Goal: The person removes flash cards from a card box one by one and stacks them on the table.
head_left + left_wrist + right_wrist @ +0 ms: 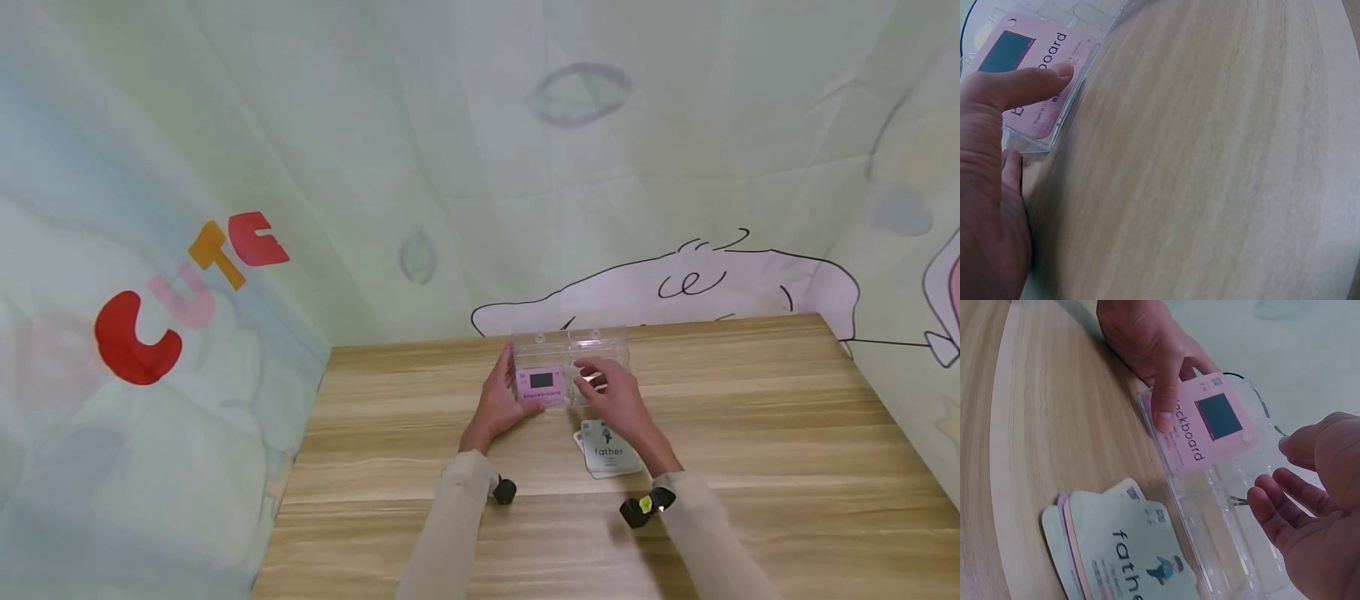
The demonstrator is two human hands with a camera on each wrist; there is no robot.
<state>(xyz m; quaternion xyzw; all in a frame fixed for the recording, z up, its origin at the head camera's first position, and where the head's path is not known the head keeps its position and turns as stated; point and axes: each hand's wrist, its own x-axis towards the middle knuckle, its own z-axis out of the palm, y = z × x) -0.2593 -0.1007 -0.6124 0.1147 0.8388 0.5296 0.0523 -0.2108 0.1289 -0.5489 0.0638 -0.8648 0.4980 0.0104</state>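
A clear plastic holder (555, 340) with side-by-side compartments stands at the back of the table. A pink "blackboard" card (542, 382) sits in its lower left compartment. My left hand (501, 403) grips the holder at its left end, with the thumb (1041, 84) over the card's lower front and the other fingers round the side, partly hidden. Before the right half of the holder hovers my right hand (618, 400); its fingers are loosely bent and nothing shows between them (1310, 506). Below that hand lies a loose stack of cards, a pale green "father" card (609, 460) on top.
The wooden table (375, 467) reaches back to a printed cloth backdrop (420, 167). Cloth also hangs along the left and right sides. A black device is strapped to each wrist, the right one (637, 510) close above the table.
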